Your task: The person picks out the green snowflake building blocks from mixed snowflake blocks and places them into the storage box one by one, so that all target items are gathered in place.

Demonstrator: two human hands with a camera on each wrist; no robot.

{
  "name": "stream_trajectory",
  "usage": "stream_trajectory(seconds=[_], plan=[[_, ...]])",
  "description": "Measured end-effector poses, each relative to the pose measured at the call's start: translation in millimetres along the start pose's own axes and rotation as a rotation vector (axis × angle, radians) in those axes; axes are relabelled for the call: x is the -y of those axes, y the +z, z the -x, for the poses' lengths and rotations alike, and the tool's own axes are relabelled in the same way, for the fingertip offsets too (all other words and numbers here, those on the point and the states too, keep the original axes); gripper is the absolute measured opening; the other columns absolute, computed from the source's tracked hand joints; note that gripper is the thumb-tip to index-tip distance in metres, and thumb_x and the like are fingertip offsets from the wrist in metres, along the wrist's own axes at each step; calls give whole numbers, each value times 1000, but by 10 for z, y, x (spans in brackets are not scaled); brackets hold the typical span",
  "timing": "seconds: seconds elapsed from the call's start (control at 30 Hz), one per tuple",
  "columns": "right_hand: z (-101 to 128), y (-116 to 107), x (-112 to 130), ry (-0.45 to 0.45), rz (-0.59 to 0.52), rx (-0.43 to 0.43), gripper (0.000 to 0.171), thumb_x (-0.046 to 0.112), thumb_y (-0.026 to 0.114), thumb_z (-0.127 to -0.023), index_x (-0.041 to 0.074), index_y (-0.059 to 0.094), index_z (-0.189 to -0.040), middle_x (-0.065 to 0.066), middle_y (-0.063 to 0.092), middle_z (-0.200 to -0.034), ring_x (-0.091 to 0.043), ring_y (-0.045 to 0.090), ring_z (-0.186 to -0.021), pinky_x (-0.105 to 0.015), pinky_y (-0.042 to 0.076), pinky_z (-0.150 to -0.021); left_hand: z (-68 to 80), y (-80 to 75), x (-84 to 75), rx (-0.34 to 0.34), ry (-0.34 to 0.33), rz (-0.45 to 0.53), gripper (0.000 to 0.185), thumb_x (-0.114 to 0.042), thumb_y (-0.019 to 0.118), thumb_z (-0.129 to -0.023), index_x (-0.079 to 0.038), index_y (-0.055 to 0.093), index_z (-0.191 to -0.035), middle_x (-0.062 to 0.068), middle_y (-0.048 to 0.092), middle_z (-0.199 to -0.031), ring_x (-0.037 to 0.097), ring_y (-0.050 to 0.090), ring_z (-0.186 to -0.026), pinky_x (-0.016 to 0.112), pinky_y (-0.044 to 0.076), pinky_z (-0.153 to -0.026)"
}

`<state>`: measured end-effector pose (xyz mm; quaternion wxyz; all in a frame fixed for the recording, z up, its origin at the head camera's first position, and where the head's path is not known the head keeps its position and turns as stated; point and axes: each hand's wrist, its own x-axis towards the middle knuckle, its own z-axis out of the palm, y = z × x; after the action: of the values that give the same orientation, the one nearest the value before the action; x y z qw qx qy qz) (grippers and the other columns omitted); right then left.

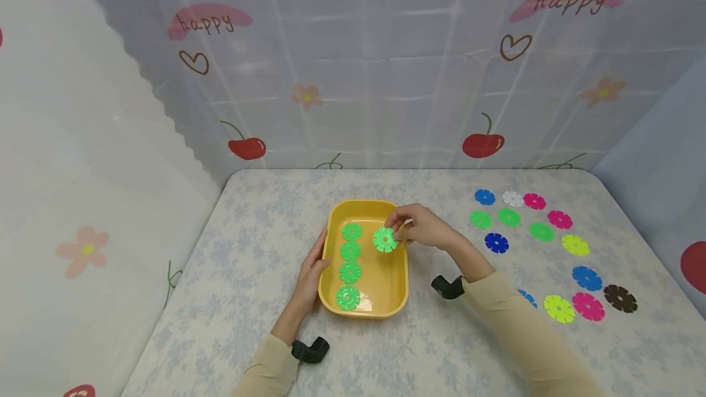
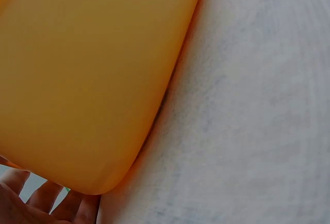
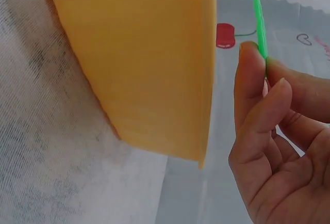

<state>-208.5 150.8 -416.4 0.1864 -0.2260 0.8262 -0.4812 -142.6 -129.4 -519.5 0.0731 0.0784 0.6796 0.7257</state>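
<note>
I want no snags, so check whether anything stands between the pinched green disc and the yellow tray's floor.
Nothing visible does: the right hand holds the green disc over the bare right side of the yellow tray; the four discs inside lie along its left.

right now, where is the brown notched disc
In the head view, the brown disc lies on the table at lower right, just right of a pink disc and below and right of a blue disc.

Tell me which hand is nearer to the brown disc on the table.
Right. The right hand pinches a green disc over the right side of the yellow tray, left of the brown disc; the left hand is farther left, holding the tray's left side.
</note>
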Motion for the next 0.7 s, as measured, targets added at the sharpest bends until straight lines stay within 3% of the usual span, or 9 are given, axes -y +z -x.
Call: stream_trajectory(seconds=[0.13, 0.37, 0.6, 0.7], plan=[[-65, 77, 68, -45, 26, 96, 12, -4, 61, -89, -2, 66, -101, -16, 62, -90, -23, 58, -68, -37, 51, -61, -4, 4, -5, -7, 0, -4, 60, -14, 37, -103, -29, 18, -158, -7, 10, -165, 17, 8, -152, 6, 28, -105], [-170, 228, 148, -30, 86, 258, 12, -7, 62, -87, 1, 65, -95, -11, 61, -83, -40, 61, -72, -35, 53, -59, -11, 15, -26, -10, -3, -10, 60, -12, 36, -103, -29, 19, -158, -7, 11, -165, 17, 8, -152, 5, 27, -105], [-232, 429, 144, -27, 182, 378, 14, -11, 64, -83, 1, 65, -90, -6, 61, -76, -18, 55, -57, -27, 48, -54, -7, 14, -21, -8, -12, -6, 60, -13, 37, -103, -31, 19, -157, -7, 11, -165, 17, 9, -152, 6, 28, -104], [-247, 501, 122, -23, 226, 415, 14, -11, 65, -83, 2, 67, -89, -5, 63, -75, -17, 56, -56, -25, 48, -53, 3, 11, -20, -9, -14, -6, 60, -14, 37, -103, -31, 19, -157, -6, 11, -165, 18, 10, -152, 6, 30, -103]])
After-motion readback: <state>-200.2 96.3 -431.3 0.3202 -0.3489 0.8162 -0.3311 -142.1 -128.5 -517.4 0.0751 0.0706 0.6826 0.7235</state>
